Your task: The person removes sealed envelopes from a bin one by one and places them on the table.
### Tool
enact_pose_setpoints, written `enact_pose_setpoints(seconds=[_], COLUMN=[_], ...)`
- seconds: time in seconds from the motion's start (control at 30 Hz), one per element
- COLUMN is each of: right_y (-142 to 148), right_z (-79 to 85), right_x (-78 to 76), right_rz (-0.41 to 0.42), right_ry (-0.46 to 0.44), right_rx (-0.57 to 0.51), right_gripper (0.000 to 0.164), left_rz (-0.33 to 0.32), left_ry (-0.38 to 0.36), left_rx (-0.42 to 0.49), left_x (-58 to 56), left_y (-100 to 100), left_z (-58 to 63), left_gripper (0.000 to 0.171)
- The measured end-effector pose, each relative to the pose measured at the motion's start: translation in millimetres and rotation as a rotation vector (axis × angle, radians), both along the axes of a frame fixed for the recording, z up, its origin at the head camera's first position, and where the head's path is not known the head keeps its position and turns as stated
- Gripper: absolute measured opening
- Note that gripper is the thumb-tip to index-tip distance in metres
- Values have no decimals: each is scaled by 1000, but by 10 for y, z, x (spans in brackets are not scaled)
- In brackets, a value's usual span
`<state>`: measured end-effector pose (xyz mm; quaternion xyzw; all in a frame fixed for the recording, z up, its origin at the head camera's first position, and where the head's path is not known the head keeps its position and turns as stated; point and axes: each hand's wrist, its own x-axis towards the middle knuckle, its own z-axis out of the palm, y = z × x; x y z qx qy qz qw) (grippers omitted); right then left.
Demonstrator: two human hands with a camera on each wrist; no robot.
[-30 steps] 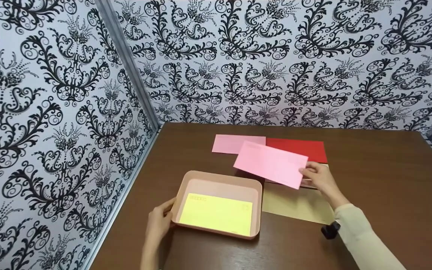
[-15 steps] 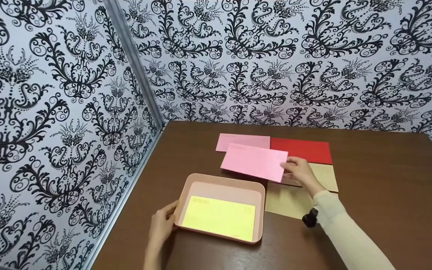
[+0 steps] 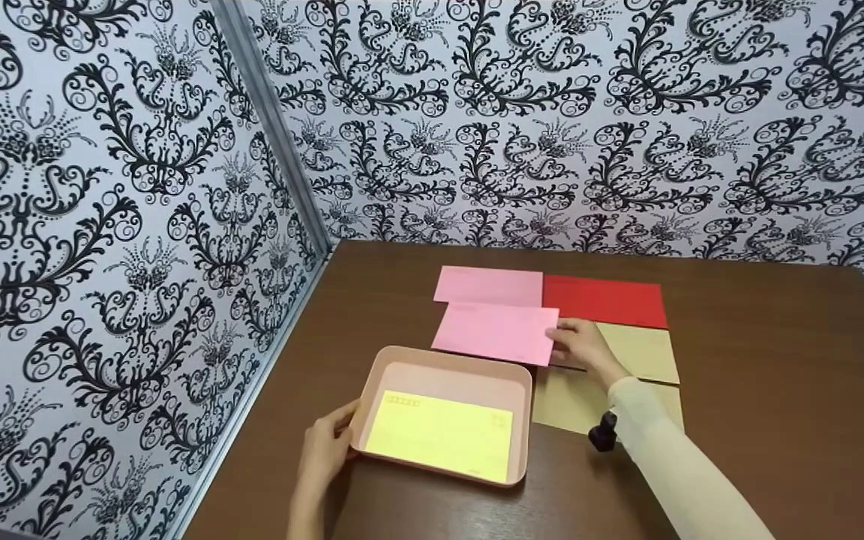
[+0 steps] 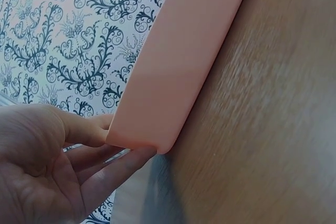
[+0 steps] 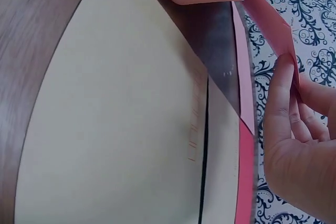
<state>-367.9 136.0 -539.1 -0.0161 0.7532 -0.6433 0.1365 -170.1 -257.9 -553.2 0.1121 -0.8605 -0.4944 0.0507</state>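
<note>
Between thumb and fingers my right hand pinches the right end of a pink envelope. In the right wrist view that envelope is seen nearly edge-on, held above the table. My left hand grips the left side of a shallow peach tray; in the left wrist view its fingers hold the tray's corner. A yellow envelope lies inside the tray. Behind the held envelope, a second pink envelope lies flat on the table, beside a red envelope.
Two cream envelopes lie in front of the red one, partly behind my right arm. A black device sits at my right wrist. Patterned walls bound the brown table at the back and left.
My right hand has carried the pink envelope left and lowered it, bringing it level and nearly in line below the other pink one. My left hand stays on the tray.
</note>
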Motion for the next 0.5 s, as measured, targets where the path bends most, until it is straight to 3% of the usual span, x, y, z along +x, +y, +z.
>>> enact_pose_setpoints(seconds=[0.2,0.5], right_y=[-61,-162], right_z=[-75,-130], right_x=[-18,-6], right_rz=[14,22], right_ry=[-44,-44], right_rx=[-91,-109], right_gripper=[42,44], left_rz=[-3,-1], left_ry=[4,-1], left_rx=[-11,4], left_x=[9,5], left_y=[-6,-9], left_z=[-1,-10], left_gripper=[45,45])
